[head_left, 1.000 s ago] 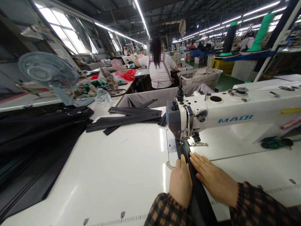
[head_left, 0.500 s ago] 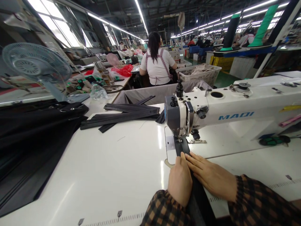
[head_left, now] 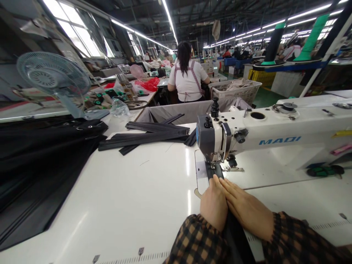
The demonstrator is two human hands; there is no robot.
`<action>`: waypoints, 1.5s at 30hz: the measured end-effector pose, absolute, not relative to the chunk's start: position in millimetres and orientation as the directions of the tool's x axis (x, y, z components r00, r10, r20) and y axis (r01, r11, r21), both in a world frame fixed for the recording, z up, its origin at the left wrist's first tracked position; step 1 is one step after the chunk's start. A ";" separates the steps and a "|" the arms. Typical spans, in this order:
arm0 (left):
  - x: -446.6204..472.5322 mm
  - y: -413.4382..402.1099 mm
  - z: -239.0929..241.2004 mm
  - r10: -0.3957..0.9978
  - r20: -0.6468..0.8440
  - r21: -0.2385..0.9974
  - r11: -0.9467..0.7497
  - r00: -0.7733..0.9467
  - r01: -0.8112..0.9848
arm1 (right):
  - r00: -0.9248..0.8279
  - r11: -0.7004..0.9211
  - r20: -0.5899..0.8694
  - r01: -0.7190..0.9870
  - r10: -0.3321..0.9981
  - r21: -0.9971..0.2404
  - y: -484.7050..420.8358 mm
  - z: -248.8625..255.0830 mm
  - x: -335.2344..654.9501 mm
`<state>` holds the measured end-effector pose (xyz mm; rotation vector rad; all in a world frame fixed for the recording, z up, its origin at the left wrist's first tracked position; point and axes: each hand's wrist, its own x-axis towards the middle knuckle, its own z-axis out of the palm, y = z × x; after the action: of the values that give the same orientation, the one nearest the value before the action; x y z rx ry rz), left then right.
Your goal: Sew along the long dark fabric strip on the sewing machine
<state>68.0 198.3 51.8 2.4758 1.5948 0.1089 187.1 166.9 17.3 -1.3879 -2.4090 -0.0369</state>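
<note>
Now both hands (head_left: 236, 209) press black strip (head_left: 216, 171) flat.

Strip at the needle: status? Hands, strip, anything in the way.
Left hand and right hand flat on black strip, fingertips close to presser foot. Strip under foot, trailing toward the person. Nothing blocking the feed; loose strips lie apart, rear left.

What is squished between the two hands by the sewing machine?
In the head view, a long black strip runs between the left hand and right hand, up under the sewing machine.

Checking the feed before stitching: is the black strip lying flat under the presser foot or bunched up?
Flat: the black strip runs straight from under the machine head, with left hand and right hand pressed on it.
</note>
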 end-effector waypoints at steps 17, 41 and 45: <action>46.9 126.6 49.5 0.951 -0.078 0.283 -0.267 0.300 0.921 | -0.641 0.604 0.423 0.761 0.641 0.237 57.4 6.3 188.6; 57.0 140.7 41.1 0.948 -0.121 0.181 -0.271 0.295 0.945 | -0.338 0.385 0.350 0.920 0.874 -0.074 123.1 -3.1 200.1; 57.8 140.7 41.4 0.948 -0.158 0.234 -0.237 0.277 0.943 | -0.350 0.388 0.322 0.920 0.880 -0.060 128.9 -6.3 191.2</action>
<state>57.8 140.7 41.4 2.2687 1.7349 0.0248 191.2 128.9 -6.3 -1.5757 -2.3503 -0.1884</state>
